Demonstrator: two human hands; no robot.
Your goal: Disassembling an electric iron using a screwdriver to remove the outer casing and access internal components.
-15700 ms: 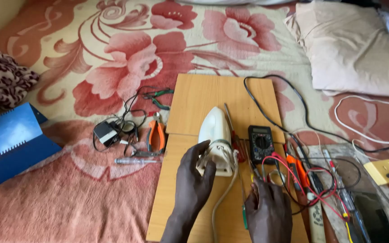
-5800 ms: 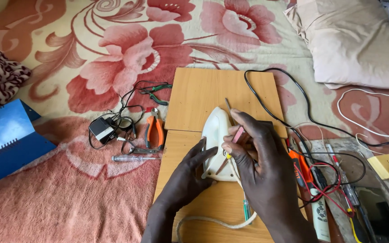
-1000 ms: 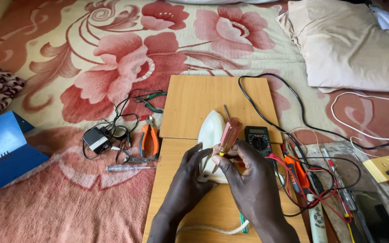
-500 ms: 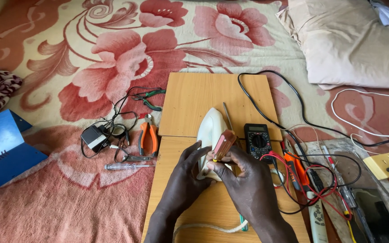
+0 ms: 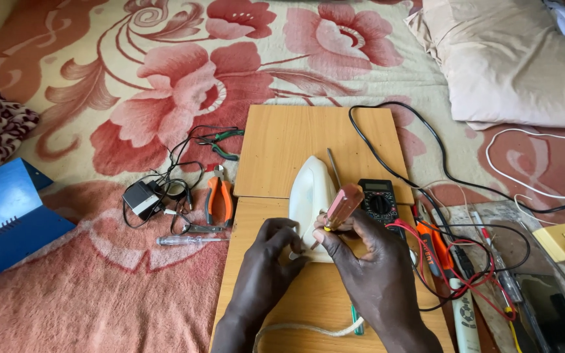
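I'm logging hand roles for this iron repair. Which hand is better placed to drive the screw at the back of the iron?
The right hand: it holds the amber-handled screwdriver, angled down at the rear of the white iron. The left hand has no tool and rests on the iron's rear, likely steadying it.

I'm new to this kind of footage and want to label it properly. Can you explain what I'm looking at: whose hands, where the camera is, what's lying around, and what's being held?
The camera sits on a person's head and looks down at their own two hands. The right hand holds a screwdriver with an amber handle, tip at the rear of a white clothes iron. The left hand steadies that iron. It lies on a wooden board set on a flowered blanket. Nearby: a multimeter with red and black leads, orange-handled pliers, a small black adapter, a blue folder and a pillow.
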